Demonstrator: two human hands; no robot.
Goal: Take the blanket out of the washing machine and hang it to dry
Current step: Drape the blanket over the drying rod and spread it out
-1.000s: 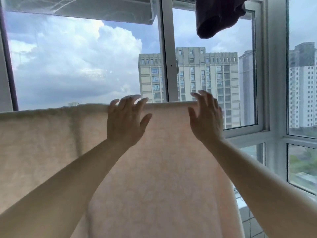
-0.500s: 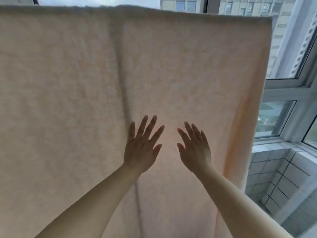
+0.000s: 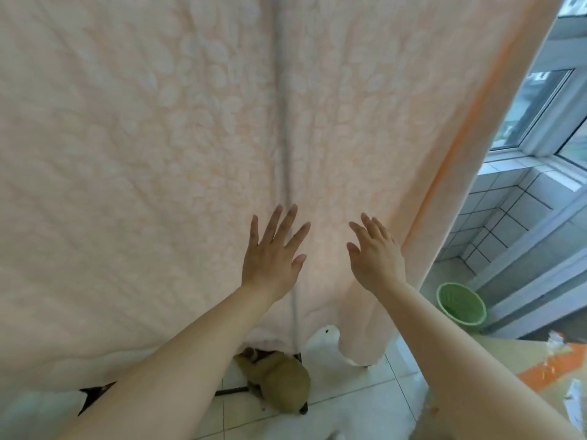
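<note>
A: Where is the blanket (image 3: 143, 154)?

B: Hanging like a curtain across nearly the whole view, from 9 o'clock round to 2 o'clock. It is pale peach with a leafy raised pattern, and a vertical crease runs down its middle. Its bottom edge ends just above the tiled floor (image 3: 365, 395).

A: And the hands?

B: The left hand (image 3: 273, 252) lies flat on the cloth near the centre, fingers spread and straight, right on that crease. The right hand (image 3: 376, 249) is just beside it toward 3 o'clock, fingers also straight and slightly fanned, at the cloth; neither pinches anything.

A: Anything else around?

B: A green basket (image 3: 462, 303) at 4 o'clock by the tiled wall (image 3: 495, 223), and a brown plush toy (image 3: 279, 379) on the floor at 6 o'clock.
</note>
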